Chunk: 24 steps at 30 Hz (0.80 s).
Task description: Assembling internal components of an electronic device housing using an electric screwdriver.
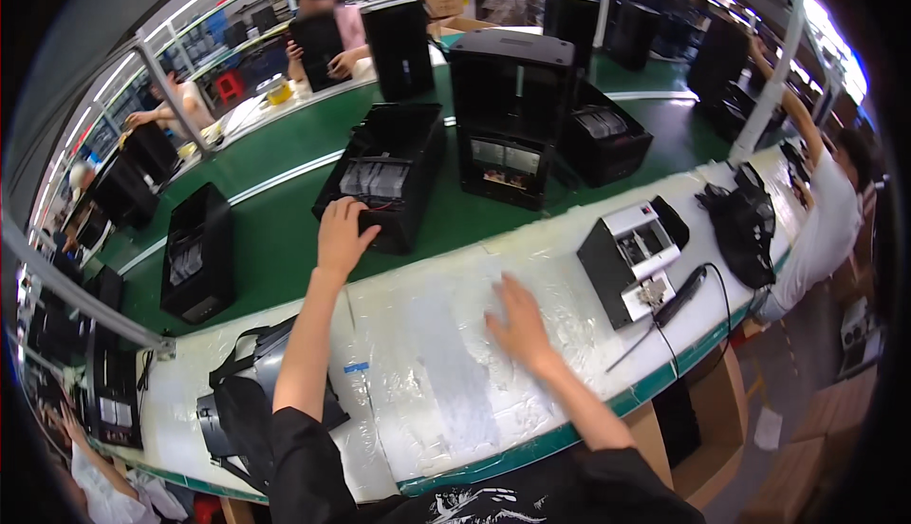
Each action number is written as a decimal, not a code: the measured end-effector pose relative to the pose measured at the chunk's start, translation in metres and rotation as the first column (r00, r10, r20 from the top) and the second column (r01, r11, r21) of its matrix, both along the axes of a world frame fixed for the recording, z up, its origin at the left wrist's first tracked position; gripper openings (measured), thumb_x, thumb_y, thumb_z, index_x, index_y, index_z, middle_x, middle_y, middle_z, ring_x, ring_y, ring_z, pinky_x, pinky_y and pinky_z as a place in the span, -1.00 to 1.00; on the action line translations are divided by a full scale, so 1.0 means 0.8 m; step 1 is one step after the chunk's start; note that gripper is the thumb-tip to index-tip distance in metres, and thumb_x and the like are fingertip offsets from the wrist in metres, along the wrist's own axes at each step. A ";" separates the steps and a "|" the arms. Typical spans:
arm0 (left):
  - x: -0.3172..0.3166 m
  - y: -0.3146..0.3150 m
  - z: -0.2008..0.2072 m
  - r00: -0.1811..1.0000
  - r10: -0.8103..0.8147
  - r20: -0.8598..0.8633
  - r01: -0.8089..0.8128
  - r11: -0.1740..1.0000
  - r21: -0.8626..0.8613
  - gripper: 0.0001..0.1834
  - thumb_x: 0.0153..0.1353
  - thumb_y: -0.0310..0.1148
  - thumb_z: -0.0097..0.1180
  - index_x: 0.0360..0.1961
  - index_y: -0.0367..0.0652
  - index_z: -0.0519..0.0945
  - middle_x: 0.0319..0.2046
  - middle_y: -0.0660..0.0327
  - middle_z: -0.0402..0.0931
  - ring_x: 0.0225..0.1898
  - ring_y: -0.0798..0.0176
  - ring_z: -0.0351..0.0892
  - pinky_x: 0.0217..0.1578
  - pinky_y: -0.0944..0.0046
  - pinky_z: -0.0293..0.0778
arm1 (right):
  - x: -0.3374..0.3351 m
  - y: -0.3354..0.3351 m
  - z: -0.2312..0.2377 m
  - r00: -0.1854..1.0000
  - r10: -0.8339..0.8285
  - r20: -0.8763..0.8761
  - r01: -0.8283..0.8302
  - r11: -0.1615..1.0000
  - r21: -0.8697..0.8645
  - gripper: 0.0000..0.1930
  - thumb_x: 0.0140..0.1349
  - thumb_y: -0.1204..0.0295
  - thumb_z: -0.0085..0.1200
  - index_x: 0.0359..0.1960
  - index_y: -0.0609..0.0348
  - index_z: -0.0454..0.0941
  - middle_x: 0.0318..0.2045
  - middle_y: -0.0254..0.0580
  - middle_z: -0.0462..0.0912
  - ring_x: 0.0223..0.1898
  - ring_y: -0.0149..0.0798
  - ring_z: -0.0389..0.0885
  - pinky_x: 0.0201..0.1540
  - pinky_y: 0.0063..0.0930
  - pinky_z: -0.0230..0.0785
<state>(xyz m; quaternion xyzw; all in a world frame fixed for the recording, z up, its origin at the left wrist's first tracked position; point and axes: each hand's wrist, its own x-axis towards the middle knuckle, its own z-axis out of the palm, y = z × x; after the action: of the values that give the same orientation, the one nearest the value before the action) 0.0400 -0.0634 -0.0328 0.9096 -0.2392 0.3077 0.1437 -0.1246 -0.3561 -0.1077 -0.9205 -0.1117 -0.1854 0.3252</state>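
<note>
My left hand [340, 237] is at the near left corner of an open black casing [432, 135], its thumb spread from the fingers; whether it grips the rim I cannot see. Inside that casing lie clear plastic-wrapped packets [375, 179] and a thin red wire. Blurred by motion, my right hand [520, 327] hovers over the film-covered white worktop [455, 391] with nothing in it and its fingers apart. To its right stand a black-and-silver device [634, 256] with a metal mechanism, and a black corded handheld tool [681, 298] with a thin shaft.
A green conveyor [275, 234] carries several black casings, including a tall upright one [512, 116] and an open one [199, 253] at left. Black straps and a bag [242, 410] lie left of me. Metal posts [769, 97] rise along the line. Other people work around it.
</note>
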 end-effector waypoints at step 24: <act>-0.270 -0.126 0.058 0.823 -0.325 -0.466 0.326 0.942 -0.081 -0.71 -0.21 -0.26 0.33 -0.62 -0.14 0.44 -0.59 0.18 0.39 -0.49 0.14 0.43 -0.48 0.23 0.35 | -0.069 0.001 -0.029 0.966 -0.218 -0.137 0.258 0.834 0.489 -0.75 0.23 0.47 -0.11 -0.15 0.37 0.49 -0.11 0.02 0.55 -0.06 -0.08 0.50 0.04 -0.32 0.29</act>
<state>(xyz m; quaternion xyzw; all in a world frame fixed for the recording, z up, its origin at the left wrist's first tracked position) -0.1756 -0.1643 0.0138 0.9028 -0.3486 0.0475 0.2471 -0.1799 -0.3553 -0.1307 -0.8170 0.0682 -0.2122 0.5319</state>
